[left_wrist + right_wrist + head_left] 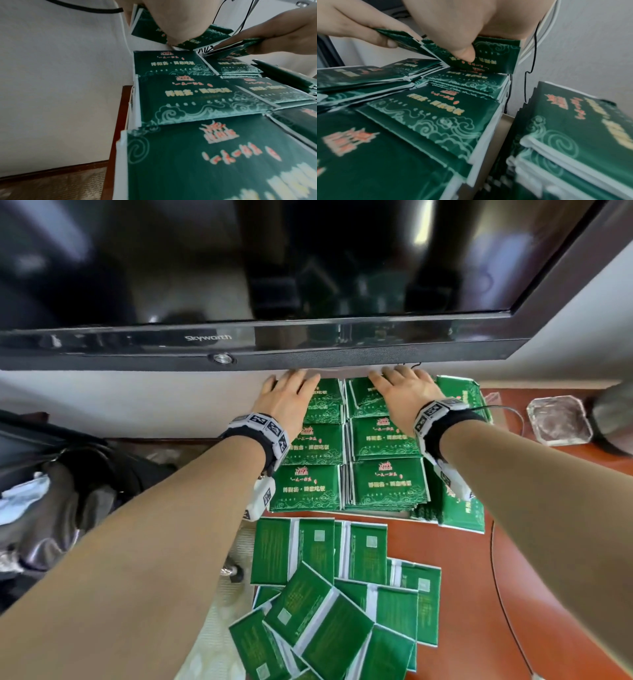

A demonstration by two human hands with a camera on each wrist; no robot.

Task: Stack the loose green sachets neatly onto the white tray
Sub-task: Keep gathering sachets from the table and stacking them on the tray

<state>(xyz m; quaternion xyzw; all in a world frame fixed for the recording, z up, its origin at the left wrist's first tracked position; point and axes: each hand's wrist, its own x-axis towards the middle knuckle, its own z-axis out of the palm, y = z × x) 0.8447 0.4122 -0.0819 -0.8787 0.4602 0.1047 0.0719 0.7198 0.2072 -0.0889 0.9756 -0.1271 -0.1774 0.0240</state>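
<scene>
Green sachets stand in neat stacks (349, 460) in two columns under the television. A white edge (120, 159) along the stacks' left side may be the tray; the rest of it is hidden. My left hand (291, 392) reaches over the far left stack and pinches a tilted bundle of sachets (399, 39). My right hand (399, 390) is over the far right stack, its thumb (464, 52) pressing on another tilted bundle (494, 58) that it holds. Loose sachets (342, 594) lie face down in a heap on the red-brown table (548, 542) near me.
A black television (239, 268) overhangs the far stacks closely. Another pile of sachets (462, 505) leans at the right of the columns. A glass ashtray (558, 421) sits far right, and a thin black cable (496, 559) runs down the table. A dark bag (51, 474) lies left.
</scene>
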